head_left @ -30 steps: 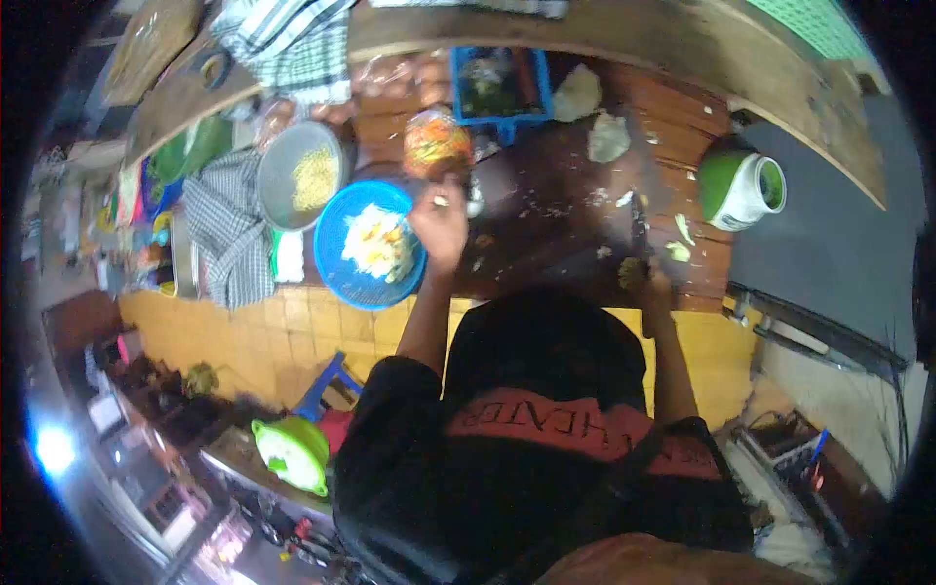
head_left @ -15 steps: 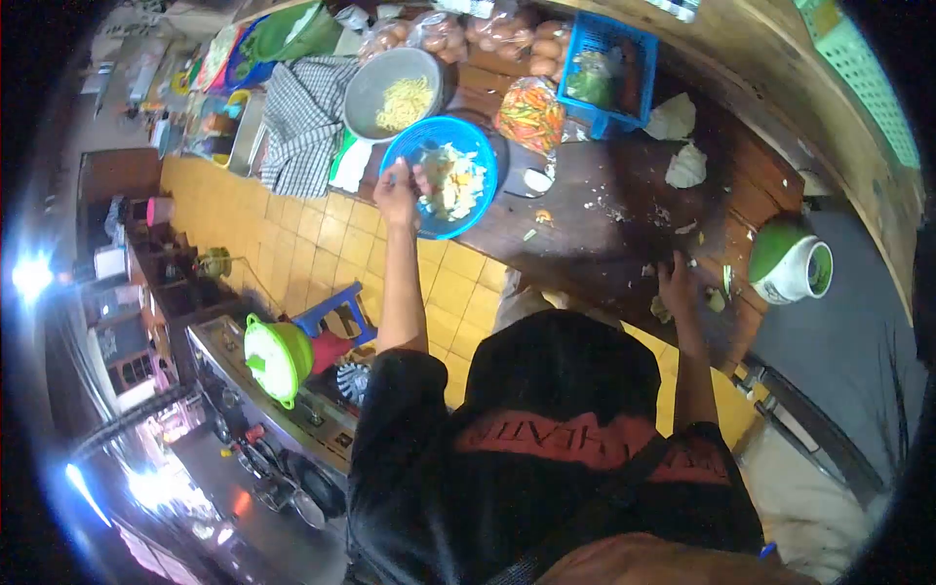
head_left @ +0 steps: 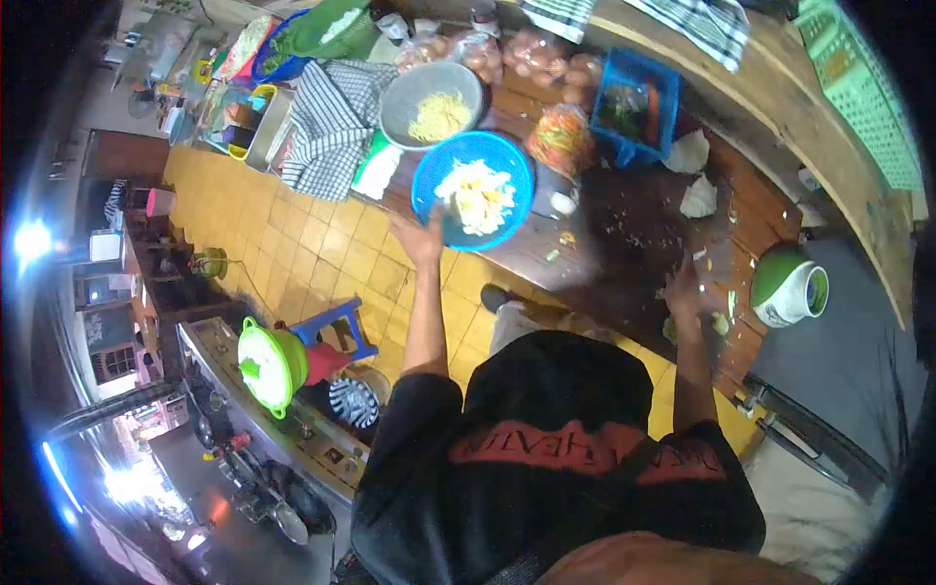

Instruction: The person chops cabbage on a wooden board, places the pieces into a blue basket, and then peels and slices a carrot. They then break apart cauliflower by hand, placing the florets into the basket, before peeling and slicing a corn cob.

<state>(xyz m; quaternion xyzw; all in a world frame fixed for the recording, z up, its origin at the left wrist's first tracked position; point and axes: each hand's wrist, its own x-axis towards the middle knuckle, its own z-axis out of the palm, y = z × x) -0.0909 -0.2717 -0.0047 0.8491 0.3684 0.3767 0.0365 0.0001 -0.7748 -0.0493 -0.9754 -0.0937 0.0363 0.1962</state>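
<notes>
A blue basin [head_left: 426, 171] with chopped pale, cabbage-like pieces [head_left: 478, 198] stands at the table's near edge. My left hand [head_left: 421, 241] is closed at its near left rim, the thumb side over the inside. On the dark wooden table, my right hand [head_left: 685, 292] is low among vegetable scraps [head_left: 721, 322], fingers apart and slightly blurred; I see nothing held in it. Behind the basin is a grey bowl [head_left: 468, 88] of yellow noodles [head_left: 439, 117]. A small white object [head_left: 564, 202] lies right of the basin.
A bag of orange-and-green vegetables [head_left: 561, 139], a blue basket [head_left: 637, 102] and pale leaves [head_left: 697, 198] lie farther back. A green-and-white container [head_left: 795, 288] stands at the right end. A checked cloth [head_left: 327, 127] lies left. Below is a blue stool [head_left: 336, 327].
My left hand has come down from over the basin to its near rim. My right hand stays by the scraps, fingers slightly shifted. The whole view has swung slightly.
</notes>
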